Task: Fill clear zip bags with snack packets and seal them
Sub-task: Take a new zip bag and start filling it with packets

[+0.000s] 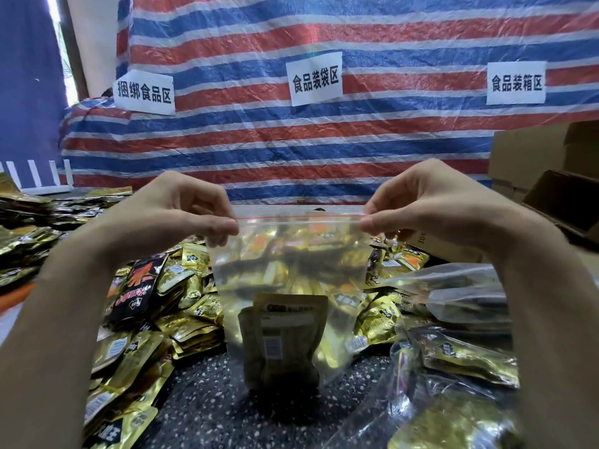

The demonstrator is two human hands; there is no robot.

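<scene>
I can't read the print on the packets (285, 335) inside the clear zip bag (288, 270); its film blurs them. The bag hangs upright above the speckled table (210, 400), its red strip taut between my left hand (181, 209) and right hand (421, 202), each pinching a top corner. Loose gold packets (181, 306) are heaped behind it, and filled bags (466, 303) lie to the right.

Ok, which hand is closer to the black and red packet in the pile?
Left. The left hand pinches one corner of the zip bag, above the black and red packet; the right hand pinches the opposite corner.
</scene>
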